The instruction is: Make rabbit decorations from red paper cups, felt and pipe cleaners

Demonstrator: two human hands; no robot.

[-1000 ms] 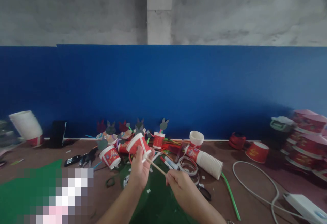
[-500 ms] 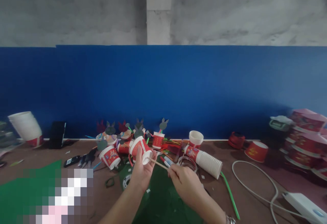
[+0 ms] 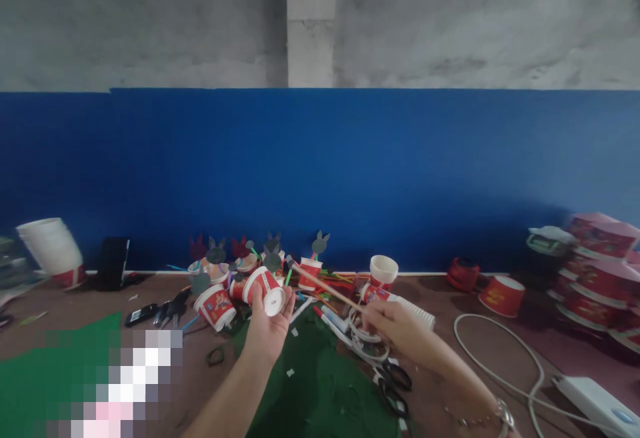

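Observation:
A red and white paper cup lies tilted in my left hand, its white base facing me with a small dark spot in the middle. The fingers wrap round the cup's side and base. My right hand pinches a thin wooden stick that slants up and left. The stick's far tip is apart from the held cup, passing in front of a red cup. Behind the held cup stand several cups with dark animal-head cutouts on them. Another red cup lies on its side to the left.
Black scissors, markers and coiled cable lie beside a green sheet. Nested cups lie behind my right hand. Further right are a white power strip, a loose cord and stacked red tubs. A blue wall stands behind.
My right hand has drawn the stick away from the cup's base, moving right and up. My left hand has shifted slightly left and up with the cup. Scissors now show.

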